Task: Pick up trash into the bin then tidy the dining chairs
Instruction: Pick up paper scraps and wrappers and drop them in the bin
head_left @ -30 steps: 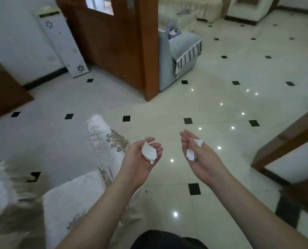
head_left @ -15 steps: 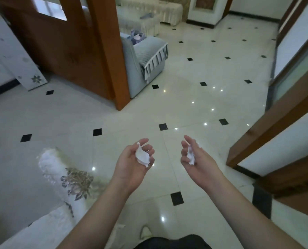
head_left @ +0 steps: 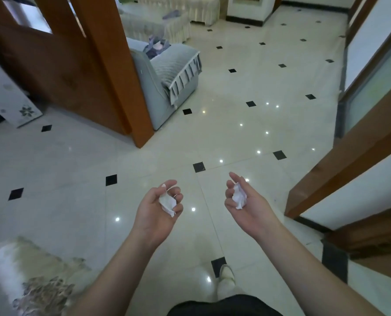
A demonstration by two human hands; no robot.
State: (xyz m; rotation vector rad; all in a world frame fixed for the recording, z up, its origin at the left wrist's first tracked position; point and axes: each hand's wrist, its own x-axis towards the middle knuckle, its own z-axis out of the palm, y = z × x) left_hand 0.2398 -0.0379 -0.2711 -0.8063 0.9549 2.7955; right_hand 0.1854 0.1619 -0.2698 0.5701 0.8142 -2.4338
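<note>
The left hand [head_left: 158,209], palm up, curls its fingers round a crumpled tissue [head_left: 167,201] while the right hand [head_left: 246,205] cups a second wad [head_left: 239,196] (both white), over glossy tile floor [head_left: 246,87], a wooden post [head_left: 112,65] at eleven o'clock, a grey seat [head_left: 171,74] at twelve.

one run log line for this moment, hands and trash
left hand: holds crumpled paper | right hand: holds paper wad | bin: not in view | floor: tiled
</note>
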